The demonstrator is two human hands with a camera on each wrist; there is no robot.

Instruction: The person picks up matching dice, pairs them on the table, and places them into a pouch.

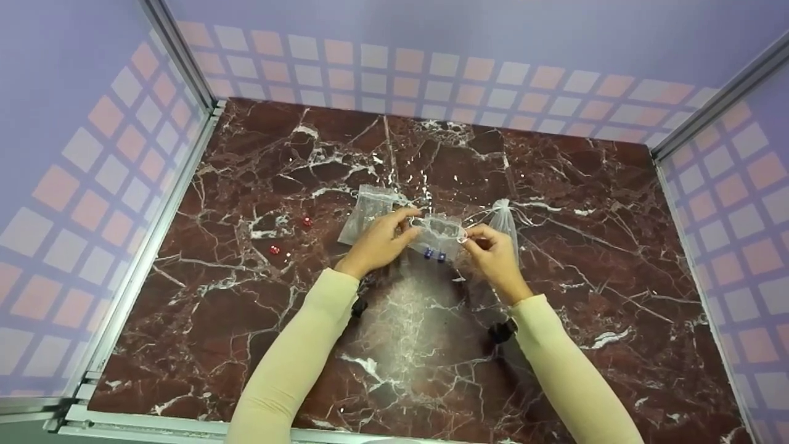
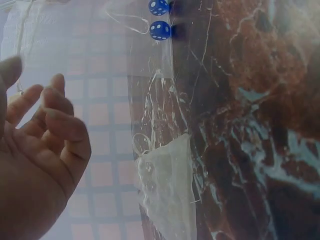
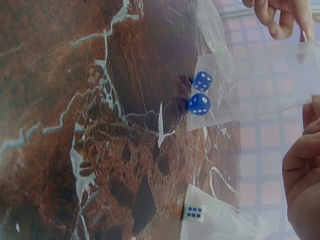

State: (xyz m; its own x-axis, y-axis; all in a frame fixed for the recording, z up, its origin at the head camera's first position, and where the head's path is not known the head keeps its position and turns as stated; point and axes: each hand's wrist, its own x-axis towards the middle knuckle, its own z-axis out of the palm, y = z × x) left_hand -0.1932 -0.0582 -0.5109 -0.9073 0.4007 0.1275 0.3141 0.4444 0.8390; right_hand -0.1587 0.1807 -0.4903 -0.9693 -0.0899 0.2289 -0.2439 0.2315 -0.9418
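A small sheer drawstring bag (image 1: pixel 434 229) hangs upright between my two hands, with two blue dice (image 3: pixel 200 103) at its bottom. My left hand (image 1: pixel 381 242) pinches the top left edge of the bag near its string. At the opposite top corner, my right hand (image 1: pixel 495 258) pinches the rim and white cord between thumb and fingertips. Through the sheer cloth the blue dice (image 2: pixel 160 30) show in the left wrist view too. Beside my left hand lies a flat sheer bag (image 1: pixel 368 206). A gathered sheer pouch (image 1: pixel 504 225) lies behind my right hand, a white die (image 3: pixel 194 213) in it.
Two red dice (image 1: pixel 307 221) lie apart on the left of the dark red marbled tabletop (image 1: pixel 592 296). Pale walls with a pink and white square pattern (image 1: pixel 407 68) close off the back and both sides. Metal rails (image 1: pixel 154 234) run along the table's edges.
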